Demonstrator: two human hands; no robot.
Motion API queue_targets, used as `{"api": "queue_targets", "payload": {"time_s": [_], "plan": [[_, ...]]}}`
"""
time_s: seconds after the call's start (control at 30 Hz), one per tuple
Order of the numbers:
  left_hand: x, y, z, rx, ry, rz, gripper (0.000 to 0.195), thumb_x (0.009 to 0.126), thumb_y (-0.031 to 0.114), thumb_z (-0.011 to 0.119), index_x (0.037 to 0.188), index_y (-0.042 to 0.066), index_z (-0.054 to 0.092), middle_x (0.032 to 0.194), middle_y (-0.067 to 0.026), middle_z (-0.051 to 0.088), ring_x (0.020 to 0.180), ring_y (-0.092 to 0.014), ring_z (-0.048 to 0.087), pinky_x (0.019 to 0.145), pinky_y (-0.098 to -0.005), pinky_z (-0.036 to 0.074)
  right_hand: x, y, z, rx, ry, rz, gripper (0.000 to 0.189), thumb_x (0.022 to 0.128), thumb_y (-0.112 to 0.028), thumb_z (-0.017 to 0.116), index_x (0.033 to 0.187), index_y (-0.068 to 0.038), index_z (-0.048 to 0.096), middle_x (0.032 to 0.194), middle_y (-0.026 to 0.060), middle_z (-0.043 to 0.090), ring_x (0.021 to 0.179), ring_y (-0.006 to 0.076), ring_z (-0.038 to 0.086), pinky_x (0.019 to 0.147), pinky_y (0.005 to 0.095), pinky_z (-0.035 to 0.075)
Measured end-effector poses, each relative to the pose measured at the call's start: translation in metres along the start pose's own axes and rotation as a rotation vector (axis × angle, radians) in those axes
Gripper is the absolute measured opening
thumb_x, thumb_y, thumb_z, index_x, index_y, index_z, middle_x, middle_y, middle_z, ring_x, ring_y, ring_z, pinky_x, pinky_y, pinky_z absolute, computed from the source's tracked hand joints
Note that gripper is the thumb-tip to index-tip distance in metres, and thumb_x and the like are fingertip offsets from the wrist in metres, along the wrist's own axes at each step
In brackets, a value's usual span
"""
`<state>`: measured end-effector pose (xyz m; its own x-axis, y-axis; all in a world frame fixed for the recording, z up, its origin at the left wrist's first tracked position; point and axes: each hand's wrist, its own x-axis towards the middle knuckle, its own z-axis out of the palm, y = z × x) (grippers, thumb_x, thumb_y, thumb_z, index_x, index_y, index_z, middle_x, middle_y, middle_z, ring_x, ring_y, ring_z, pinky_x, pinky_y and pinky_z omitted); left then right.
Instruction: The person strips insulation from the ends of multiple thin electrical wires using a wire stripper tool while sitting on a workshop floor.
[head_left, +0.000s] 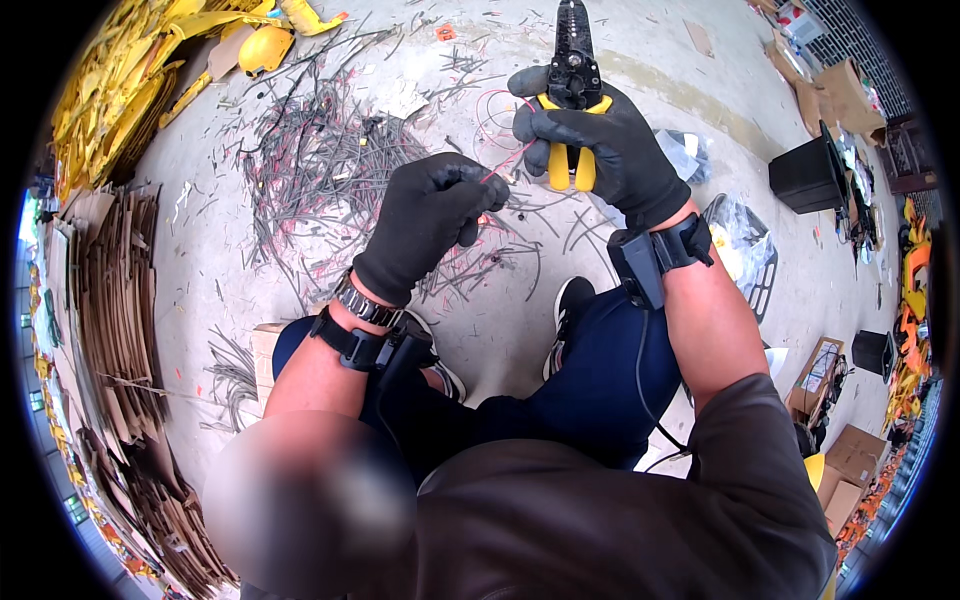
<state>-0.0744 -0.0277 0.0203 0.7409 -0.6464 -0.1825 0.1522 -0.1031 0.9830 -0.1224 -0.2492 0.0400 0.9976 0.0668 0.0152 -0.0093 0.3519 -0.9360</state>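
Note:
My left hand (435, 217), in a black work glove, pinches a thin red wire (504, 165) between thumb and fingertips. The wire runs up to my right hand (592, 142), also gloved in black, and loops loosely beside its fingers. That hand is closed around a wire stripper (574, 82) with yellow handles and dark jaws pointing away from me. Whether the jaws are parted is too small to tell. Beneath and beyond my left hand, a heap of cut grey cable sheathing and red wire bits (330, 165) covers the concrete floor.
Flattened cardboard (112, 315) is stacked at the left, below a pile of yellow plastic parts (120, 97). A yellow helmet-like shell (265, 50) lies near that pile. To the right are a black bin (806, 176), a crate with plastic bags (742, 240) and cardboard boxes (851, 457).

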Motion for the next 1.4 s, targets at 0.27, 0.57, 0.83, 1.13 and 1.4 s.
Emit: {"api": "queue_targets", "payload": {"time_s": [0.27, 0.57, 0.83, 1.13, 1.4], "plan": [[0.000, 0.001, -0.002, -0.012, -0.028, -0.010, 0.015, 0.090, 0.010, 0.065, 0.099, 0.001, 0.072, 0.074, -0.0013, 0.066, 0.051, -0.005, 0.050, 0.045, -0.0216, 0.035, -0.001, -0.002, 0.000, 0.055, 0.004, -0.018, 0.038, 0.091, -0.010, 0.068, 0.127, 0.002, 0.059, 0.095, 0.0125, 0.068, 0.074, 0.0165, 0.067, 0.069, 0.0312, 0.056], [0.000, 0.005, -0.001, -0.128, -0.041, 0.014, 0.016, 0.092, 0.013, 0.069, 0.097, -0.002, 0.072, 0.072, -0.0034, 0.065, 0.051, -0.006, 0.053, 0.046, -0.0217, 0.040, -0.001, -0.002, 0.002, 0.016, -0.007, 0.027, 0.038, 0.091, -0.010, 0.068, 0.126, 0.002, 0.059, 0.096, 0.0127, 0.068, 0.075, 0.0158, 0.067, 0.071, 0.0311, 0.056], [0.002, 0.000, 0.000, 0.025, -0.048, 0.023, 0.017, 0.093, 0.015, 0.064, 0.097, 0.001, 0.073, 0.073, -0.0024, 0.067, 0.051, -0.006, 0.053, 0.046, -0.0221, 0.038, 0.001, 0.003, 0.001, -0.001, -0.024, 0.043, 0.040, 0.091, -0.010, 0.069, 0.127, 0.003, 0.059, 0.096, 0.0129, 0.069, 0.076, 0.0163, 0.068, 0.072, 0.0312, 0.056], [0.009, -0.012, -0.012, 0.160, -0.148, -0.069, 0.016, 0.091, 0.013, 0.065, 0.089, -0.001, 0.073, 0.066, -0.0024, 0.064, 0.052, -0.007, 0.056, 0.048, -0.0233, 0.042, 0.002, 0.002, -0.010, -0.034, 0.092, -0.008, 0.037, 0.095, -0.012, 0.066, 0.128, 0.001, 0.059, 0.098, 0.0110, 0.070, 0.075, 0.0156, 0.066, 0.068, 0.0301, 0.055], [0.020, -0.031, -0.038, 0.773, -0.289, 0.130, 0.022, 0.082, 0.023, 0.065, 0.088, 0.004, 0.073, 0.075, -0.0151, 0.070, 0.064, -0.029, 0.067, 0.063, -0.0384, 0.054, 0.005, 0.007, -0.037, -0.020, 0.194, -0.113, 0.041, 0.095, -0.011, 0.065, 0.132, 0.003, 0.054, 0.094, 0.0101, 0.070, 0.075, 0.0159, 0.065, 0.067, 0.0298, 0.055]]}}
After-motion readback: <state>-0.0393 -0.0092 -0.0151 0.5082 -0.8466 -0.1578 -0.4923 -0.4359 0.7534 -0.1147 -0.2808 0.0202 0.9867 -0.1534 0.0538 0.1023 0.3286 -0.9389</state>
